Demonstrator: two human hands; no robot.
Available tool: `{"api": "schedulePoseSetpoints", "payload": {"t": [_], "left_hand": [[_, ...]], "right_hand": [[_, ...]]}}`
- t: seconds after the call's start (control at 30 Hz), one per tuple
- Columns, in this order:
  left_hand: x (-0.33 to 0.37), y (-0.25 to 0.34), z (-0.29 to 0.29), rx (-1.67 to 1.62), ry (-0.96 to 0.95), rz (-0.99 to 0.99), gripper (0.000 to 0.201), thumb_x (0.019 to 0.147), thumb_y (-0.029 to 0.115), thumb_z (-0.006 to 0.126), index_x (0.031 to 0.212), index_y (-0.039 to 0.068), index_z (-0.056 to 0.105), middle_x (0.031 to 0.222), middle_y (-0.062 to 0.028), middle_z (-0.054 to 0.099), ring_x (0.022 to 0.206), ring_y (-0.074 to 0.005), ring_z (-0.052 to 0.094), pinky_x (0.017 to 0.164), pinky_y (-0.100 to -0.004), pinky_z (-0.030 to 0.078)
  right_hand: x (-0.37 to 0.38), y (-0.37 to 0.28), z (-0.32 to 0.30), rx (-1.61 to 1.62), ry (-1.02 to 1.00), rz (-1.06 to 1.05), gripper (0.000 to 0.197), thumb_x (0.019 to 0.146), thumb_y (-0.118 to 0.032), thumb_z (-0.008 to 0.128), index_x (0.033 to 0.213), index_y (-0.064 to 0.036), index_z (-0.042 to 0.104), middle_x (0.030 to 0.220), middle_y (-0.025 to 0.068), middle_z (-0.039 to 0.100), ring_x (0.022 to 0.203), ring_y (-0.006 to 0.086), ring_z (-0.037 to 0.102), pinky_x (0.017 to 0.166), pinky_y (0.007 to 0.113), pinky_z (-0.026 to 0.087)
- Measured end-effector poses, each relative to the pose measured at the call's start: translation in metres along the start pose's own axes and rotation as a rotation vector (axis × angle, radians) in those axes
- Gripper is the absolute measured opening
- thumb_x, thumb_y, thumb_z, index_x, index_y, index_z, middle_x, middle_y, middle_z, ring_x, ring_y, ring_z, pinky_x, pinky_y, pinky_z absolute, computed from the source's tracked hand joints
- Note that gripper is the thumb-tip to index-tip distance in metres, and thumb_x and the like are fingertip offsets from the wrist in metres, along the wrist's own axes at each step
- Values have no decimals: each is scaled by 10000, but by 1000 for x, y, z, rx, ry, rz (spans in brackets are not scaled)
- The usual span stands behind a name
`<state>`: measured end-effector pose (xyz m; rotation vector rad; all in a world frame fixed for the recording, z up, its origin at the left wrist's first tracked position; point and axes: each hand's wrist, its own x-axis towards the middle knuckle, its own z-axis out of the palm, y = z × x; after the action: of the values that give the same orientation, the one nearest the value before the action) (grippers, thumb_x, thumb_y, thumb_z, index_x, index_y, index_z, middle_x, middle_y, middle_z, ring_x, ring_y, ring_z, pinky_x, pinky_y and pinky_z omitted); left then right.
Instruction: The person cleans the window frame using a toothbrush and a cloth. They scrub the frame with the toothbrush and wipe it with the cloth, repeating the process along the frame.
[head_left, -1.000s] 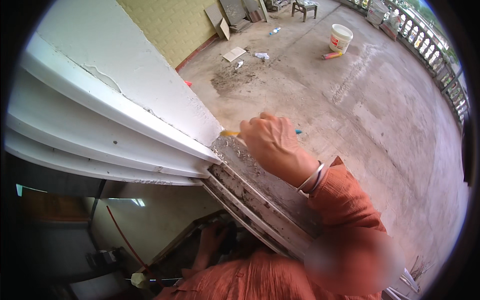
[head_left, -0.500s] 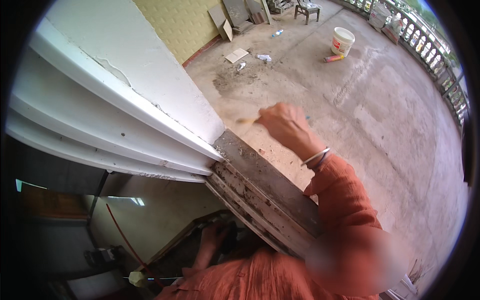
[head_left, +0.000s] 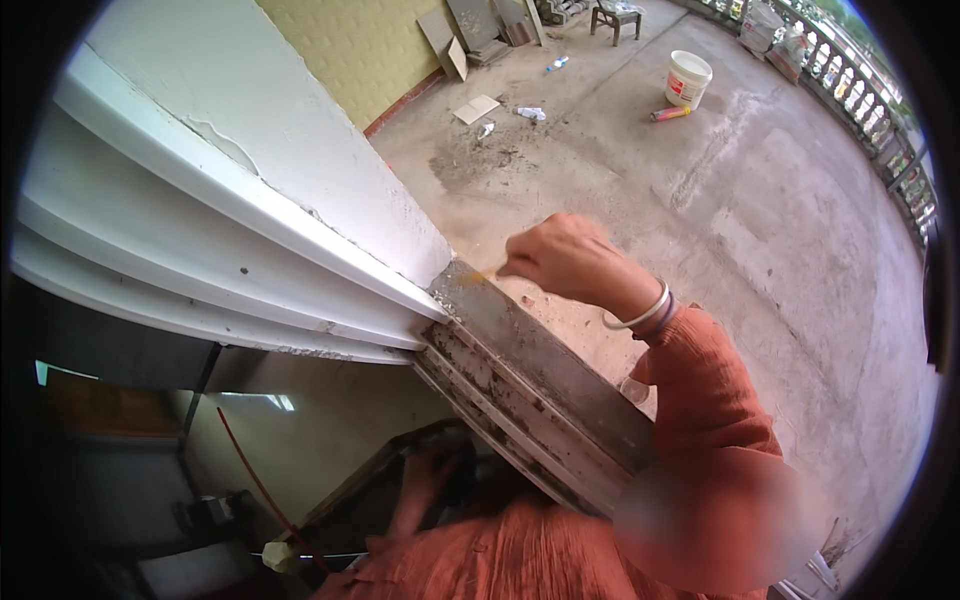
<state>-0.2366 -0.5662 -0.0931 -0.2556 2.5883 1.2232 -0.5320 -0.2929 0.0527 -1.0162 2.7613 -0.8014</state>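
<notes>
My right hand [head_left: 565, 258] is closed above the corner where the dirty window sill [head_left: 545, 350] meets the white wall. Between its fingers is a slim brush-like tool [head_left: 482, 276], whose yellowish end is blurred and points down at the sill. A pale bangle [head_left: 645, 312] circles that wrist below an orange-red sleeve. Low in the shadow indoors, my left hand [head_left: 432, 468] is beside a dark object [head_left: 458, 462]; its fingers are too dim to read. Along the sill run grimy window tracks [head_left: 500, 405] with crumbs of debris.
White window frame [head_left: 230, 265] fills the left. Outside on the concrete floor stand a white bucket [head_left: 688, 80], a red-yellow tube [head_left: 671, 114], scraps and a small stool [head_left: 617, 18]. A balustrade [head_left: 860, 110] borders the far right. Partly behind my sleeve is a clear rounded thing [head_left: 634, 388].
My right hand has moved slightly down and left, bringing the tool's tip from over the floor to the sill's far corner. My left hand stays about where it was.
</notes>
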Motion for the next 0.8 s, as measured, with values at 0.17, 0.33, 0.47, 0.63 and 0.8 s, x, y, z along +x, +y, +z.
{"api": "schedulePoseSetpoints", "payload": {"t": [0.17, 0.33, 0.47, 0.63, 0.8], "left_hand": [[2, 2, 0, 38, -18, 7, 222, 850, 206, 687, 982, 27, 682, 920, -162, 695, 881, -285, 682, 790, -371, 522], [4, -2, 1, 109, -1, 55, 242, 848, 246, 684, 987, 48, 677, 884, -180, 689, 826, -337, 689, 728, -393, 528], [8, -6, 4, 80, -31, 48, 250, 848, 264, 681, 990, 59, 675, 876, -177, 690, 807, -333, 691, 709, -393, 529], [9, 2, 7, 71, -28, 59, 257, 856, 268, 669, 1019, 70, 680, 887, -169, 694, 821, -324, 695, 723, -390, 535], [14, 8, 9, 67, -33, 82, 264, 863, 269, 659, 1036, 70, 684, 908, -172, 700, 849, -322, 701, 729, -391, 541]], "right_hand": [[15, 16, 18, -261, 171, -26, 274, 920, -318, 605, 780, -89, 660, 646, 117, 625, 645, 326, 637, 556, 416, 488], [16, -7, -2, -143, 182, 2, 283, 924, -302, 615, 765, -72, 651, 632, 142, 607, 614, 359, 610, 554, 450, 466], [19, 1, -1, -150, 150, -54, 329, 938, -332, 582, 761, -64, 657, 643, 142, 619, 626, 355, 618, 569, 446, 476], [13, -22, -7, -118, -80, -38, 277, 945, -253, 525, 792, -77, 675, 668, 142, 639, 637, 321, 647, 582, 428, 497], [8, -15, 34, -197, 75, -217, 138, 853, -151, 561, 838, -78, 677, 664, 152, 626, 604, 342, 643, 529, 436, 492]]}}
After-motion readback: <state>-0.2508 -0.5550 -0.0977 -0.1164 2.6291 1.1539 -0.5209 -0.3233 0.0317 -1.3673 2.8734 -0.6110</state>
